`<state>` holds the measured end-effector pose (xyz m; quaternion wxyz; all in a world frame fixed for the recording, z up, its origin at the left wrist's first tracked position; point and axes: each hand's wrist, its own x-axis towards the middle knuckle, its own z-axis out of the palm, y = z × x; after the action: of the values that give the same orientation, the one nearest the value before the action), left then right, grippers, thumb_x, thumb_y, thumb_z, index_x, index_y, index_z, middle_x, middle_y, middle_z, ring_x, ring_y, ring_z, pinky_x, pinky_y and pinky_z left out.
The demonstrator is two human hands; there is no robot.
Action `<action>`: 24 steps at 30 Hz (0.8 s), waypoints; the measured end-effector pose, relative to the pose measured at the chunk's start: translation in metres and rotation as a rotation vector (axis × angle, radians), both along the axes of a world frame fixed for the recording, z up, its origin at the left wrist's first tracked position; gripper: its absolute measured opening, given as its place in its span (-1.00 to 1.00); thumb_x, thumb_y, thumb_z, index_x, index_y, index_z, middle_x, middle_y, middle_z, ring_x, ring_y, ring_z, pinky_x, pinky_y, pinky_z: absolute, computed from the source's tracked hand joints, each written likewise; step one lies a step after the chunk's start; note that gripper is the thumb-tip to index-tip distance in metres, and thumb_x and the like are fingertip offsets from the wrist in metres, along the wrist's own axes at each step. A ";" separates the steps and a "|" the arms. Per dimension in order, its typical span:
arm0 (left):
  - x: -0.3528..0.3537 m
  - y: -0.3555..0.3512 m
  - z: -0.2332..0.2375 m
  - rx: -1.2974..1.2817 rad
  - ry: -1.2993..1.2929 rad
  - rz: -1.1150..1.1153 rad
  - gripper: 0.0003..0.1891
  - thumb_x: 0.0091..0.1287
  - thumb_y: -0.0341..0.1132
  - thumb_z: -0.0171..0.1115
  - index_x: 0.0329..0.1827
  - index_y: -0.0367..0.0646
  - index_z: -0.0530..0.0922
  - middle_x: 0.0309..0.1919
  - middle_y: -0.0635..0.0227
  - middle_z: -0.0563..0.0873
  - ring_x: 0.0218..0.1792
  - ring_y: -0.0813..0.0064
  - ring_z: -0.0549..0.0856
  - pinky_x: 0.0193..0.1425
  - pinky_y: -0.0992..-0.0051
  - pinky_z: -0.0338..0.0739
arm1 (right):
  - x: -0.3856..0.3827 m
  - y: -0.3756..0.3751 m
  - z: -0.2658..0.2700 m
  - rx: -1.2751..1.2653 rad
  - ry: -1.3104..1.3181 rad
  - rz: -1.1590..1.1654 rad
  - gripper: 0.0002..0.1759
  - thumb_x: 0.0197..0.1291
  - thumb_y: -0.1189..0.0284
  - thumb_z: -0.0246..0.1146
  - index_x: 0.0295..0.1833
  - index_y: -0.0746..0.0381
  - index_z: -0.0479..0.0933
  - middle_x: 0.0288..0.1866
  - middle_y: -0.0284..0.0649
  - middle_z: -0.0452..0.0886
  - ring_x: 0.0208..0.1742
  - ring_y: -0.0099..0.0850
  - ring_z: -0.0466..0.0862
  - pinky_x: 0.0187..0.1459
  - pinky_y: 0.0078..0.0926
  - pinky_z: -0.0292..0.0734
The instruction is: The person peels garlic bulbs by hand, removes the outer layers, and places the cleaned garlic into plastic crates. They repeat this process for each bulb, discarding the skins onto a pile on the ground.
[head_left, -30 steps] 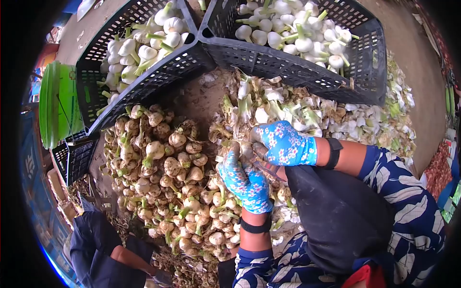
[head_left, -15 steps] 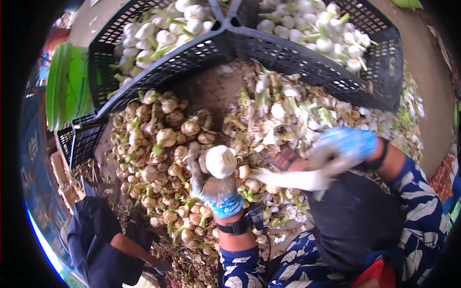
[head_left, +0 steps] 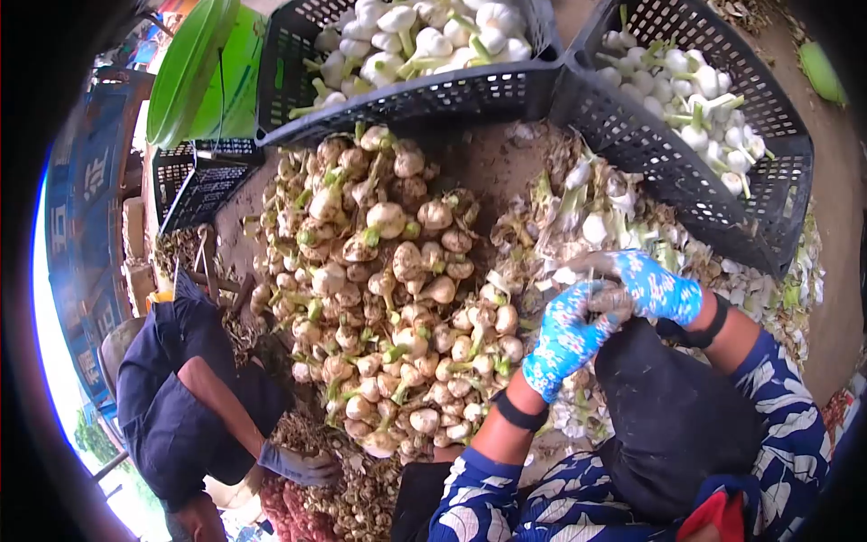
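My left hand (head_left: 573,339), in a blue patterned glove with dirty fingertips, is beside my right hand, its fingers bent over a small pale thing I cannot make out. My right hand (head_left: 637,285), gloved the same way, has its fingers closed around something mostly hidden. Both hands meet above a heap of loose garlic skins (head_left: 614,203). To their left lies a large pile of unpeeled garlic bulbs (head_left: 406,262) with short green stems. No white bulb shows clearly between my fingers.
Two black crates (head_left: 424,104) (head_left: 668,172) of clean white garlic stand behind the piles. A green basket (head_left: 203,72) is at the back left, above another black crate (head_left: 203,181). At the lower left a person (head_left: 190,397) reaches a gloved hand (head_left: 302,465) toward small bulbs.
The view has turned, shifting the crates and piles. My left hand has moved right to meet my right hand, and the large white bulb seen at it before no longer shows.
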<state>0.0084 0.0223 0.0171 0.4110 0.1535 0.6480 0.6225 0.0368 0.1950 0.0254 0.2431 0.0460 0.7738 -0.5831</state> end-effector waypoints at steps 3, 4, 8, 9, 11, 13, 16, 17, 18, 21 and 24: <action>0.000 0.002 0.000 0.103 -0.093 0.128 -0.71 0.10 -0.37 0.37 -0.14 -0.26 0.57 -0.34 0.30 0.67 -0.29 0.49 0.65 -0.18 0.47 0.54 | -0.016 -0.012 -0.018 -0.471 -0.250 0.042 -0.04 -0.05 -0.13 0.29 0.33 0.30 0.25 0.29 -0.06 0.37 0.27 -0.25 0.40 0.28 -0.29 0.25; -0.003 0.001 -0.003 0.131 -0.157 0.161 -0.76 0.10 -0.37 0.37 -0.20 -0.25 0.59 -0.40 0.32 0.67 -0.34 0.51 0.65 -0.24 0.48 0.54 | -0.020 -0.014 -0.016 -0.468 -0.247 0.053 -0.04 -0.05 -0.13 0.29 0.33 0.30 0.25 0.29 -0.06 0.37 0.27 -0.25 0.40 0.28 -0.29 0.25; -0.030 -0.014 0.001 0.044 0.502 -0.107 -0.78 0.10 -0.30 0.38 -0.21 -0.18 0.63 -0.34 0.22 0.68 -0.35 0.31 0.67 -0.23 0.44 0.54 | -0.019 -0.028 -0.010 -0.848 -0.400 -0.043 -0.08 -0.03 0.07 0.34 0.37 0.32 0.18 0.35 -0.12 0.28 0.33 -0.33 0.31 0.33 -0.34 0.18; -0.040 -0.019 0.008 -0.031 0.635 -0.198 -0.77 0.13 -0.22 0.34 -0.22 -0.14 0.62 -0.42 0.16 0.65 -0.39 0.16 0.64 -0.30 0.38 0.53 | -0.020 -0.031 -0.008 -0.933 -0.436 -0.066 -0.08 -0.02 0.12 0.35 0.38 0.33 0.16 0.37 -0.13 0.26 0.34 -0.35 0.29 0.34 -0.35 0.16; -0.047 -0.024 0.011 0.020 0.741 -0.236 -0.78 0.13 -0.22 0.31 -0.22 -0.12 0.62 -0.44 0.18 0.64 -0.41 0.15 0.64 -0.33 0.35 0.52 | -0.019 -0.042 -0.011 -1.099 -0.547 -0.145 -0.01 -0.05 0.14 0.40 0.42 0.32 0.08 0.38 -0.14 0.24 0.35 -0.37 0.27 0.35 -0.36 0.15; -0.063 -0.030 0.029 0.056 0.925 -0.365 -0.79 0.11 -0.27 0.21 -0.20 -0.07 0.60 -0.44 0.18 0.63 -0.39 0.15 0.64 -0.35 0.28 0.52 | -0.021 -0.049 -0.014 -1.141 -0.599 -0.144 0.01 -0.06 0.14 0.41 0.42 0.32 0.07 0.38 -0.15 0.24 0.35 -0.37 0.27 0.34 -0.36 0.16; -0.068 -0.040 0.043 -0.187 0.873 -0.711 -0.73 0.05 -0.35 0.19 -0.14 -0.06 0.59 -0.39 0.14 0.63 -0.31 0.16 0.65 -0.31 0.26 0.53 | -0.027 -0.051 -0.012 -1.099 -0.614 -0.056 0.03 -0.08 0.13 0.42 0.42 0.32 0.06 0.38 -0.15 0.24 0.34 -0.37 0.28 0.33 -0.36 0.18; -0.069 -0.042 0.048 -0.235 0.865 -0.762 -0.69 0.04 -0.35 0.19 -0.09 -0.08 0.57 -0.37 0.12 0.62 -0.30 0.14 0.64 -0.32 0.24 0.53 | -0.029 -0.050 -0.011 -1.076 -0.618 -0.020 0.04 -0.08 0.13 0.42 0.43 0.32 0.05 0.38 -0.15 0.24 0.34 -0.37 0.28 0.33 -0.36 0.18; -0.067 -0.047 0.045 -0.232 0.864 -0.759 -0.69 0.04 -0.35 0.19 -0.09 -0.08 0.57 -0.37 0.12 0.62 -0.30 0.14 0.64 -0.32 0.24 0.53 | -0.031 -0.050 -0.009 -1.045 -0.621 0.016 0.05 -0.08 0.13 0.43 0.43 0.32 0.05 0.38 -0.15 0.24 0.34 -0.37 0.28 0.33 -0.36 0.19; -0.062 -0.058 0.043 -0.054 0.966 -0.432 -0.64 0.00 -0.27 0.26 -0.09 -0.13 0.55 -0.34 0.11 0.61 -0.38 0.11 0.64 -0.36 0.24 0.52 | -0.037 -0.052 -0.007 -0.934 -0.624 0.146 0.07 -0.10 0.12 0.44 0.43 0.31 0.03 0.38 -0.15 0.24 0.34 -0.37 0.28 0.32 -0.36 0.20; -0.053 -0.061 0.026 -0.233 0.894 -0.442 -0.69 -0.01 -0.25 0.28 -0.18 -0.10 0.57 -0.33 0.14 0.61 -0.37 0.12 0.64 -0.34 0.23 0.52 | -0.032 -0.058 -0.029 -0.835 -0.346 0.232 0.14 -0.16 0.08 0.48 0.44 0.32 0.01 0.37 -0.08 0.25 0.34 -0.33 0.28 0.33 -0.34 0.18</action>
<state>-0.0446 -0.0390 0.0434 0.2296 0.4912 0.7778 0.3178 0.0051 0.1371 -0.0041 0.4297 -0.0459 0.4213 -0.7973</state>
